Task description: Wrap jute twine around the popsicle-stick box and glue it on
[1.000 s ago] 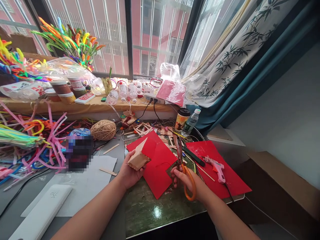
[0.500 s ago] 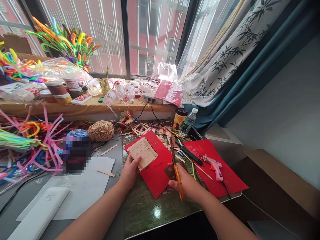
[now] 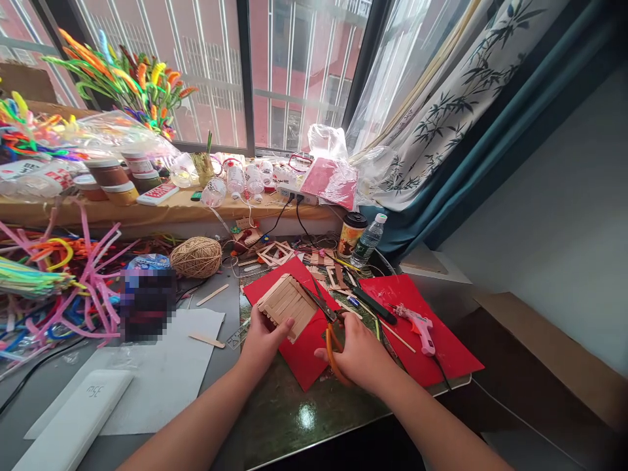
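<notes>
My left hand (image 3: 267,340) grips a small panel of joined craft sticks (image 3: 289,302), thumb on its face and fingers behind. It is held tilted above a red sheet (image 3: 307,363). In my right hand (image 3: 360,350) are scissors with orange handles (image 3: 335,356). Their dark blades are parted and point up and left at the panel's right edge; I cannot tell whether they touch it. Another red sheet (image 3: 454,353) lies to the right, with a pink glue gun (image 3: 417,330) on it.
Loose sticks and stick frames (image 3: 275,254) lie behind the panel. A paper cup (image 3: 352,234) and a water bottle (image 3: 369,242) stand at the back. To the left are a twine ball (image 3: 196,257), white paper (image 3: 161,383), a white power bank (image 3: 81,425) and pipe cleaners (image 3: 91,275).
The panel has turned and moved slightly right. The scissors have swung left from upright, and their blades have parted beside the panel.
</notes>
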Available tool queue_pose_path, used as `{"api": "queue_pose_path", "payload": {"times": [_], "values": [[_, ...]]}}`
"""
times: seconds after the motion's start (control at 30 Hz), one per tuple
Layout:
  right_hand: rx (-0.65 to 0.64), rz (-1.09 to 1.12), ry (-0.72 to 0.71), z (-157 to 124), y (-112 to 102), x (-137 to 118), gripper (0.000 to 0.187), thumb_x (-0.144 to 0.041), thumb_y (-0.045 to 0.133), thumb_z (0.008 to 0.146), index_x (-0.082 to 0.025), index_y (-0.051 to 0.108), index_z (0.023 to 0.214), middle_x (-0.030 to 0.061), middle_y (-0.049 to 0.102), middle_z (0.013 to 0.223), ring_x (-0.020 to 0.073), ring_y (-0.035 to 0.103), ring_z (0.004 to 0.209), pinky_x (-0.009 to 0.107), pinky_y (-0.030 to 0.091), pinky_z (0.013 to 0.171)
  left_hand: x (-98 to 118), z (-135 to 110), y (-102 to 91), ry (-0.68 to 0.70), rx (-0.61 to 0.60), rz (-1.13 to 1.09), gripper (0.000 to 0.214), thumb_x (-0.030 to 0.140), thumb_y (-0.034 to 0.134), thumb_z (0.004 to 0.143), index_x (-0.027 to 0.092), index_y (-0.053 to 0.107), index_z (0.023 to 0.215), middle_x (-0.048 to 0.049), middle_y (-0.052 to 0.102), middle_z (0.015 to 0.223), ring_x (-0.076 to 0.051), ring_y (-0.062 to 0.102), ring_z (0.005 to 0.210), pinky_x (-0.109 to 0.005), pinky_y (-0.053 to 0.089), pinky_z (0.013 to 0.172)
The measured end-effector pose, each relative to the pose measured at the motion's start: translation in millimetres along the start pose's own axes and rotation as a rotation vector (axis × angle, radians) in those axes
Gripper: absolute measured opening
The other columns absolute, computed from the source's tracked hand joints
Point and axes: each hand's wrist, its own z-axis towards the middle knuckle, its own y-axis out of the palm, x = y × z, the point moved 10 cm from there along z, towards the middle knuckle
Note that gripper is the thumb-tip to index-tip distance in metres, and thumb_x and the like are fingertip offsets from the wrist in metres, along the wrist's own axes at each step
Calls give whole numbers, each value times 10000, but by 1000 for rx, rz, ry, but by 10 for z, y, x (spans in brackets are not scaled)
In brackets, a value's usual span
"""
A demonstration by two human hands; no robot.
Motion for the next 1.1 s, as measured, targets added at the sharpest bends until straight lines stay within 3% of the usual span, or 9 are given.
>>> {"api": "queue_pose_path", "payload": {"times": [0.2, 0.33, 0.47, 0.77, 1.1], "values": [[66, -87, -33, -7, -52, -102, 717, -649, 755, 815, -126, 552, 1262, 204, 652, 1228, 396, 637, 1189, 454, 484, 972, -64, 6, 15, -49, 2, -46, 719, 477, 892, 742, 241, 480, 1282, -126, 657, 1339, -336, 631, 1296, -467, 548, 1047], [73, -69, -51, -8, -69, -123, 514, -608, 639, 934, -157, 574, 1173, 153, 672, 1109, 338, 678, 1040, 392, 488, 837, -113, 6, 7, -97, 9, -64, 730, 480, 904, 727, 237, 496, 1281, -133, 665, 1321, -351, 641, 1277, -467, 582, 995], [92, -51, -91, -15, -102, -136, 398, -586, 611, 959, -196, 582, 1033, 107, 674, 1027, 279, 667, 939, 335, 443, 748, -142, 18, -2, -105, 8, -71, 727, 491, 891, 743, 240, 497, 1300, -141, 653, 1347, -353, 638, 1281, -459, 600, 959], [53, -3, -79, -38, -129, -123, 390, -601, 627, 947, -214, 583, 966, 55, 668, 924, 207, 602, 748, 283, 309, 596, -161, 41, -25, -129, 37, -108, 750, 460, 915, 712, 241, 521, 1310, -134, 669, 1338, -354, 628, 1305, -472, 563, 1037], [16, -56, -45, -29, -155, -92, 361, -574, 654, 934, -232, 555, 877, 32, 682, 860, 202, 622, 717, 288, 301, 592, -226, 52, -10, -174, 22, -136, 751, 477, 913, 710, 244, 530, 1312, -148, 664, 1377, -352, 668, 1256, -449, 607, 958]]}}
